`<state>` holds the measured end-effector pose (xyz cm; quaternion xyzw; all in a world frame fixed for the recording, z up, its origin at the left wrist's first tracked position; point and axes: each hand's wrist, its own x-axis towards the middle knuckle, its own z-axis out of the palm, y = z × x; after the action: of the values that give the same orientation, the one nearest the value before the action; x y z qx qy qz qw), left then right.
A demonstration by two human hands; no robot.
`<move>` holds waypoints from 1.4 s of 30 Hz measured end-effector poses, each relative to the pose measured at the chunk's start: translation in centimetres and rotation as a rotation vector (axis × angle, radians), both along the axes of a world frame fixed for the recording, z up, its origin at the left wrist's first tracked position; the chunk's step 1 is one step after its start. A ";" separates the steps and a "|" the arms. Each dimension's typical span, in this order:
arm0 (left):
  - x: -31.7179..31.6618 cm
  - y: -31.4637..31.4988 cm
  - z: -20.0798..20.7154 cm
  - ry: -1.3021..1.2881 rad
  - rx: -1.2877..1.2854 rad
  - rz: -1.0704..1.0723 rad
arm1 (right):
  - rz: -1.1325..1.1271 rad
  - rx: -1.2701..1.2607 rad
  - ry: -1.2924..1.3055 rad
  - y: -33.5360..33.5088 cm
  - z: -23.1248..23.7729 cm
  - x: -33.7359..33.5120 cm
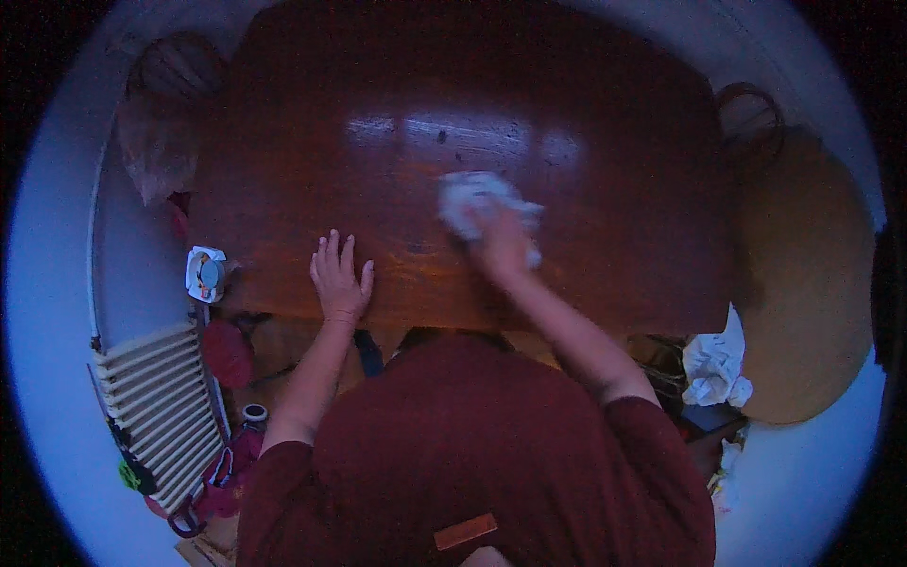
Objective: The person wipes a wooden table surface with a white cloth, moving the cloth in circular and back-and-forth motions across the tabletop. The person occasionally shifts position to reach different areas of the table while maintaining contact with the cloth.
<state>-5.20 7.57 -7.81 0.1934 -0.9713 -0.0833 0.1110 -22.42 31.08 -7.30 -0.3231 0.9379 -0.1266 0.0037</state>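
Note:
A dark brown wooden table [614, 255] spreads out in front of me, with window light shining off its surface. My left hand [338, 281] lies flat near the table's front edge, fingers spread and nothing in it. Right of the middle, my right hand [503, 248] presses a crumpled white cloth [470, 196] onto the tabletop. The right hand and cloth are slightly blurred, and the fingertips are partly lost in the cloth's folds.
A small white box with a round lid [208, 272] is by the table's left edge. A radiator [156, 406] stands at the lower left. To the right are a large tan rounded panel [803, 293] and a crumpled white bag [715, 359]. A clear plastic bag [156, 151] hangs at the far left.

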 end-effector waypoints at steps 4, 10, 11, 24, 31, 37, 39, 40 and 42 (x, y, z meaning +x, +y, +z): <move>0.4 -1.1 0.2 -0.022 -0.002 -0.014 | 0.459 -0.060 -0.138 -8.5 2.3 4.1; 1.2 -1.1 0.9 0.052 -0.017 0.006 | -0.299 -0.134 -0.131 9.3 3.2 -2.3; 1.0 -0.8 0.9 0.077 -0.012 0.000 | -0.407 -0.159 -0.121 15.1 2.7 -3.1; 1.1 -1.5 0.0 0.039 0.018 0.003 | 0.233 -0.067 -0.089 -4.8 2.9 3.8; 1.3 -1.6 0.0 0.060 0.026 -0.002 | -0.285 -0.152 -0.009 13.8 2.6 0.6; 0.7 -0.3 0.2 0.079 0.011 0.013 | -0.669 -0.060 -0.168 22.0 4.3 1.5; 0.7 0.1 0.1 0.075 0.026 0.021 | -0.451 -0.031 -0.062 16.5 1.5 2.0; 1.0 -0.2 0.2 0.049 0.028 0.036 | -0.297 -0.083 -0.101 11.7 2.3 2.9; 0.8 -0.4 0.3 0.013 0.037 0.043 | -0.037 -0.075 -0.133 3.8 2.1 4.2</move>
<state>-4.37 7.12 -7.48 0.2155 -0.9645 -0.1000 0.1155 -18.20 34.92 -5.17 -0.2963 0.9360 -0.1827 0.0515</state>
